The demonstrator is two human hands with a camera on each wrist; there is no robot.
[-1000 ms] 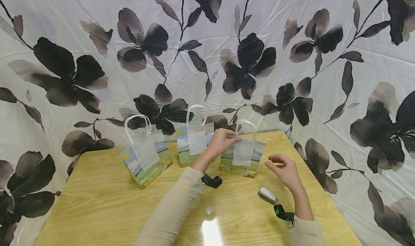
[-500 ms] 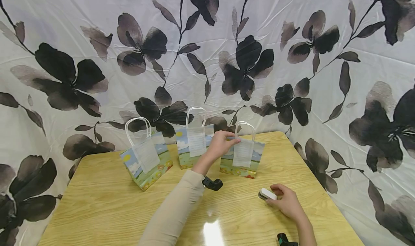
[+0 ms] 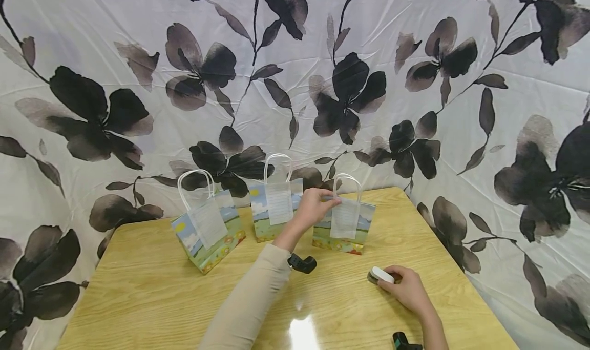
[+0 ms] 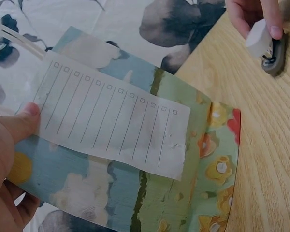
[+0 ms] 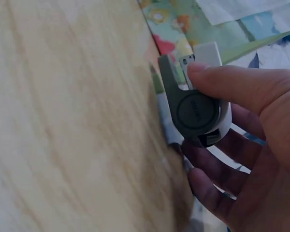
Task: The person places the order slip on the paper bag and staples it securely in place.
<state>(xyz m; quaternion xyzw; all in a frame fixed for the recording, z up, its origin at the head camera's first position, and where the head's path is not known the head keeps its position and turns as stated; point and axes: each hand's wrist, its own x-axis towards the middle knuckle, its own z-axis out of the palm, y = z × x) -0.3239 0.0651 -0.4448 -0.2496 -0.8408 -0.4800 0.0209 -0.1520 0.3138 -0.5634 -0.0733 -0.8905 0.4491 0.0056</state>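
My left hand (image 3: 312,206) pinches the top edge of the rightmost paper gift bag (image 3: 366,218), its thumb on a lined paper slip (image 4: 111,113) that lies against the bag's front. Small checkboxes run along one side of the slip. In my right hand (image 3: 409,289) is a small white and grey stapler (image 5: 195,108), gripped between thumb and fingers, low over the table in front of that bag. Its jaws stand apart in the right wrist view. The bag has white handles (image 3: 349,177) and a landscape print with flowers.
Two similar bags stand to the left, a tilted one (image 3: 232,214) and a middle one (image 3: 259,211), each with a lined slip on its front. All are on a wooden table (image 3: 152,299). A floral cloth (image 3: 286,109) hangs right behind the table.
My right hand has come down from beside the right bag to the stapler and taken hold of it. My left hand keeps its pinch on the bag and slip.
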